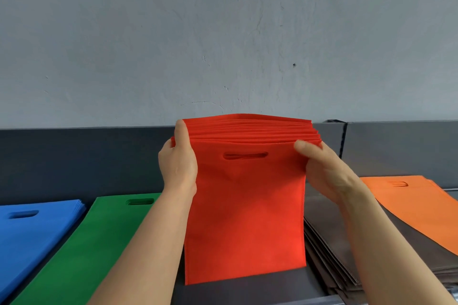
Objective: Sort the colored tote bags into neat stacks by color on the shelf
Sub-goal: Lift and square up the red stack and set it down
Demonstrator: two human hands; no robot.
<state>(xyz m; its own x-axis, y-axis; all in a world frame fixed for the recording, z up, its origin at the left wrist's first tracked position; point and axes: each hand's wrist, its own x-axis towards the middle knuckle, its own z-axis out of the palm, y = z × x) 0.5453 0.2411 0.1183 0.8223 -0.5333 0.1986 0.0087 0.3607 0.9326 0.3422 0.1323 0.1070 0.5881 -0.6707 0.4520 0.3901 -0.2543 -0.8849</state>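
Note:
A thick bundle of red tote bags (245, 205) stands upright on its bottom edge on the dark shelf (247, 292), its handle slot facing me. My left hand (177, 161) grips the bundle's upper left edge, thumb in front. At the upper right corner my right hand (324, 171) holds it, thumb on the front bag. A blue stack (29, 230) lies flat at far left and a green stack (94, 242) next to it. An orange bag (416, 203) lies on a grey-brown stack (329, 250) at the right.
A dark low back panel (74, 163) runs behind the shelf, with a grey plastered wall (223, 32) above it. A metal rail (322, 301) edges the shelf front at lower right. Bare shelf shows beneath the red bundle.

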